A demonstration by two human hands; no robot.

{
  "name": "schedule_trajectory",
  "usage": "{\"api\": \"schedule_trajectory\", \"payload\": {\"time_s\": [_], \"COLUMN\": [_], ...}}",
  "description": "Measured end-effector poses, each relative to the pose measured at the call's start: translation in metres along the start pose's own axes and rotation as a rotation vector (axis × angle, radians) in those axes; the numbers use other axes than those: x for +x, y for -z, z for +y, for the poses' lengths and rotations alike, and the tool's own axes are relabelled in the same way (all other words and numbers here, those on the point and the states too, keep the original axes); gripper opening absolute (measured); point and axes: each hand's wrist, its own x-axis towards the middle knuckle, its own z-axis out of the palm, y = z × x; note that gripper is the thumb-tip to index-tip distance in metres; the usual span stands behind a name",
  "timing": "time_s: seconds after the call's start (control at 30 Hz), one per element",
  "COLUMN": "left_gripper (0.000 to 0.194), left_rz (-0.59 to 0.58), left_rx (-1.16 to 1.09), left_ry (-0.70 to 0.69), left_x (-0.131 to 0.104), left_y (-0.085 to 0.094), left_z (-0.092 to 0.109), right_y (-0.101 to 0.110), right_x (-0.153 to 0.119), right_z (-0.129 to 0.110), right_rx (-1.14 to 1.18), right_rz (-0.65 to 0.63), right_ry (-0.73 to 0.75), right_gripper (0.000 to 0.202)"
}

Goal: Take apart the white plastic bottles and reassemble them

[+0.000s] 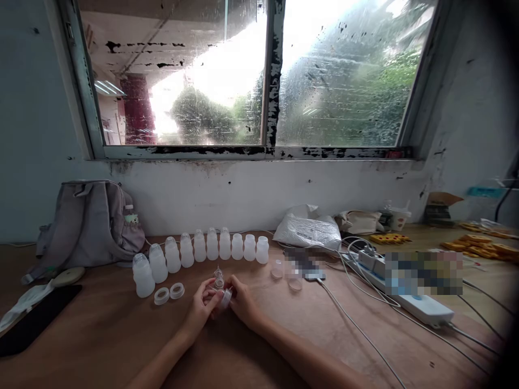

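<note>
My left hand (pixel 205 301) and my right hand (pixel 242 301) meet above the table, fingers bent together. Between them is a clear screw ring (pixel 226 299), gripped from both sides. A clear bottle nipple (pixel 219 278) points up at the left fingertips; whether it is held or stands behind them I cannot tell. Two whitish rings (pixel 161 295) lie to the left of my hands. Behind stands an arc of frosted baby bottles (pixel 199 248); several on the left wear clear caps, while the three at the right end (pixel 250 248) have bare necks.
Two clear caps (pixel 277 268) rest on the table right of my hands. Farther right are a phone (pixel 314 274), white cables and a power strip (pixel 421 309). A silver package (pixel 308 229) lies by the wall. On the left are a grey backpack (pixel 95 224) and a black slab (pixel 40 319).
</note>
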Motion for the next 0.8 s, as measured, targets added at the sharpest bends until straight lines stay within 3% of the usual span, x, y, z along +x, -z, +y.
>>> {"api": "schedule_trajectory", "payload": {"time_s": [0.27,0.8], "left_gripper": [0.035,0.041], "left_rz": [-0.093,-0.005], "left_rx": [0.053,-0.005], "left_ry": [-0.044,-0.022], "left_x": [0.0002,0.0028], "left_y": [0.0029,0.0013], "left_z": [0.0022,0.0011], "right_y": [-0.0015,-0.0042], "right_x": [-0.0014,-0.0020], "right_z": [0.0012,0.0015], "right_rx": [-0.049,-0.082], "right_rz": [-0.017,-0.030], "right_ry": [0.007,-0.003], "right_gripper": [0.009,0.011]}}
